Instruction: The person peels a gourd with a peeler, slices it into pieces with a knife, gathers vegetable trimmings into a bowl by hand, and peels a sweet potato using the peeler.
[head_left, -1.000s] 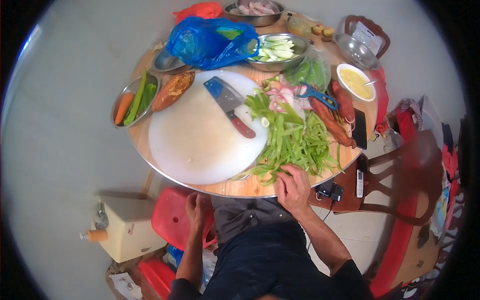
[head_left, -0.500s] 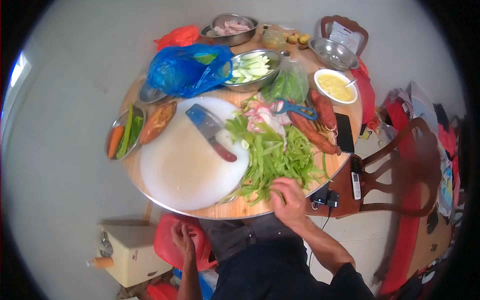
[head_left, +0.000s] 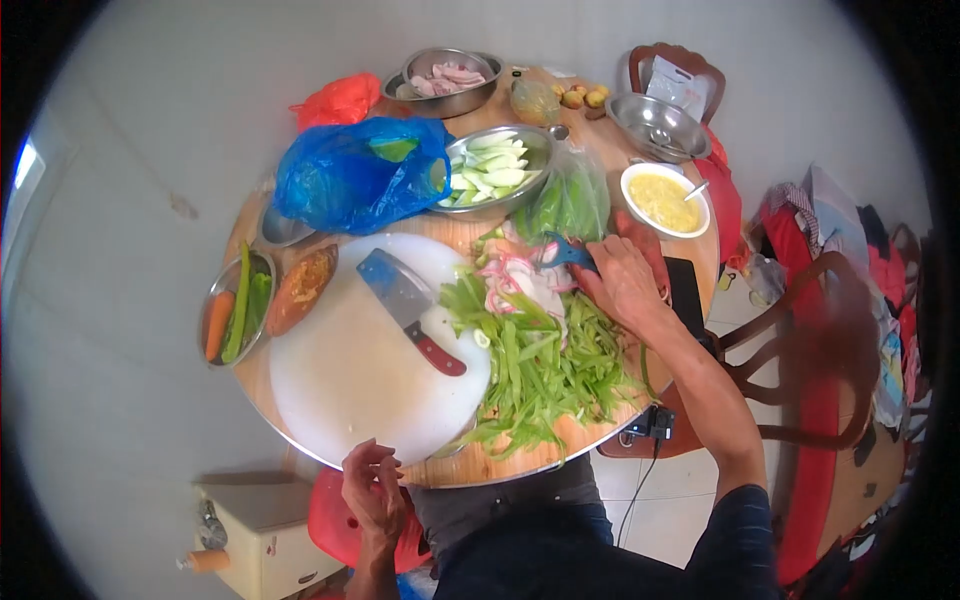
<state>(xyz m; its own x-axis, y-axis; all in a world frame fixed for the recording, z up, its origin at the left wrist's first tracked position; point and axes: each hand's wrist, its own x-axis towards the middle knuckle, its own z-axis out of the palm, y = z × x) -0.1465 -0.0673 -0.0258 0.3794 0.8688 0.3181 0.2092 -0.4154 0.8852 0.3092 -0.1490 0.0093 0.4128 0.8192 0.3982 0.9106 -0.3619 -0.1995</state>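
Right hand (head_left: 628,280): this reached across the right part of the round wooden counter (head_left: 583,432), palm down, above the heap of green strips. Its fingers were bent together over the handle of the blue peeler (head_left: 568,252); they appeared to touch it, but whether they had closed around it could not be told, since the hand hid their undersides. The peeler lay just beside the pink-and-white peelings (head_left: 527,278), its head toward them. Reddish tubers (head_left: 648,238) lay partly covered by the same hand.

Left hand (head_left: 372,492): this was raised at the near edge of the white cutting board (head_left: 350,395), its fingers loosely curled and parted, with nothing visible in them.

Surroundings: a cleaver (head_left: 408,305) lay flat and slantwise on the board, its red-brown handle toward the green strips (head_left: 540,375). An oval dish (head_left: 212,288) at the left held a carrot (head_left: 219,325) and long green vegetables (head_left: 238,305), near a partly peeled tuber (head_left: 302,290). Beyond the board were a blue plastic bag (head_left: 350,178) and a steel bowl of pale green pieces (head_left: 495,168). To the right stood a white bowl (head_left: 665,200) of yellow mixture with a spoon (head_left: 697,189) in it.
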